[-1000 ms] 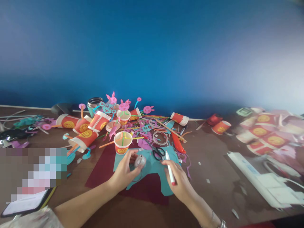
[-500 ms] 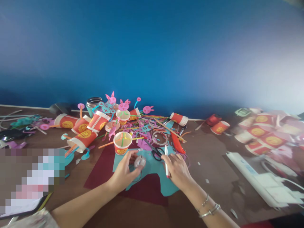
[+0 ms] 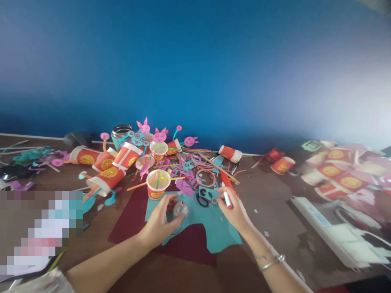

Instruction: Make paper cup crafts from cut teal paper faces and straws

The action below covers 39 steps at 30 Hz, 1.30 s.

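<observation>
My left hand (image 3: 165, 215) is closed round a roll of clear tape (image 3: 180, 208), held by its edge above the teal paper (image 3: 218, 232). In my right hand (image 3: 236, 213) is a white marker with a red end (image 3: 227, 200), lying across the curled fingers; the fingertips are partly hidden. Between the hands, black-handled scissors (image 3: 202, 199) rest on the teal paper, which lies over dark red paper (image 3: 189, 248). A red-and-white paper cup (image 3: 157, 194) with coloured straws across it stands just beyond my left hand.
More red paper cups (image 3: 106, 179), some with straws and animal cut-outs, lie to the left. Paper scraps and straws (image 3: 183, 165) are heaped behind the scissors. On the right are a white power strip (image 3: 324, 234) and a pile of cups (image 3: 339, 171). A blue wall (image 3: 195, 73) rises behind.
My right hand has moved right and slightly up with the marker, whose tilt has changed. More of the scissors and teal paper shows. My left hand stays in place with the tape.
</observation>
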Available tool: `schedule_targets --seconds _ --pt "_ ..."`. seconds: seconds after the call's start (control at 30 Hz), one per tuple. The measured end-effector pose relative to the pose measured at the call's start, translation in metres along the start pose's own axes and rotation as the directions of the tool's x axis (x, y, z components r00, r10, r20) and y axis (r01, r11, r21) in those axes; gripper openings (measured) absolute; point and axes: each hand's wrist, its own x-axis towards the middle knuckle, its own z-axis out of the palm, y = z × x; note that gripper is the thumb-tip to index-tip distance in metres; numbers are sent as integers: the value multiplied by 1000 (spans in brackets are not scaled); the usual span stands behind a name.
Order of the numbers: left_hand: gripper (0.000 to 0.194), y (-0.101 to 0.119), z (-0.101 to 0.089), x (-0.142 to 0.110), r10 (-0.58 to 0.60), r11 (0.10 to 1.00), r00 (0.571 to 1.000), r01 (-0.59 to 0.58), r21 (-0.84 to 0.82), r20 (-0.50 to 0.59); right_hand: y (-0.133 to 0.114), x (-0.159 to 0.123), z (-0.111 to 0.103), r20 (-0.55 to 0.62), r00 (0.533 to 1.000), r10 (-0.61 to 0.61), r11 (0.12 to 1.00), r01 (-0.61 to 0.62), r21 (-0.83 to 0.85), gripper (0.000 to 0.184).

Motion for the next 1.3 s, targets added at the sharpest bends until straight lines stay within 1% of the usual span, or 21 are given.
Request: schedule_targets --seconds 0.13,0.2,0.33,0.4,0.43,0.5,0.57,0.6,0.67,0.73,0.8,0.83,0.9,0.97,1.03,1.1,1.2,1.3 --pt "43 -1 0 1 33 998 999 -33 58 1 -4 -2 1 57 998 -7 998 4 56 20" --pt "43 0 0 0 58 990 998 -59 124 12 -6 -2 2 76 997 -14 995 6 100 21" --pt "38 3 -1 -2 157 932 984 -177 317 89 -13 0 2 120 993 7 969 -36 245 22" --pt "42 6 -2 -2 190 905 975 -220 365 116 -16 2 1 128 992 15 956 -52 288 23" --pt "45 7 -2 -1 192 902 975 -221 371 114 -19 2 1 133 991 14 953 -54 297 23" --pt "51 12 -1 4 159 921 984 -178 347 82 -24 3 0 152 988 -7 953 -40 300 24" --pt "53 18 1 13 94 954 995 -100 284 35 -29 3 -1 176 983 -55 956 1 295 25" --pt "51 21 3 19 50 968 999 -51 247 13 -32 4 -1 184 979 -85 956 28 292 25" --pt "39 25 7 30 -4 981 999 -3 195 34 -33 6 -2 182 975 -124 957 70 280 25" --pt "38 26 9 37 -2 982 1000 2 186 -1 -30 9 -4 151 982 -115 973 81 217 24" --pt "45 26 10 38 46 974 999 -41 223 -16 -20 14 -6 90 992 -88 994 82 68 22" --pt "50 25 9 36 74 964 997 -71 254 -2 -14 16 -7 56 995 -83 996 85 -35 22" --pt "59 22 5 28 95 937 993 -113 330 72 -1 20 -8 25 993 -117 967 119 -224 24" --pt "74 18 -1 19 47 906 985 -112 407 167 9 22 -8 39 991 -127 933 133 -335 29" --pt "85 15 -5 11 -4 877 974 -105 469 226 14 23 -6 51 992 -115 901 125 -416 33" --pt "82 12 -7 6 -1 854 971 -123 506 238 15 23 -4 58 991 -119 858 132 -496 37" --pt "71 12 -5 2 71 841 972 -179 511 223 14 23 -1 53 986 -159 797 160 -583 32" --pt "72 15 0 1 139 842 960 -244 481 243 12 21 1 -26 980 -196 797 144 -587 22"
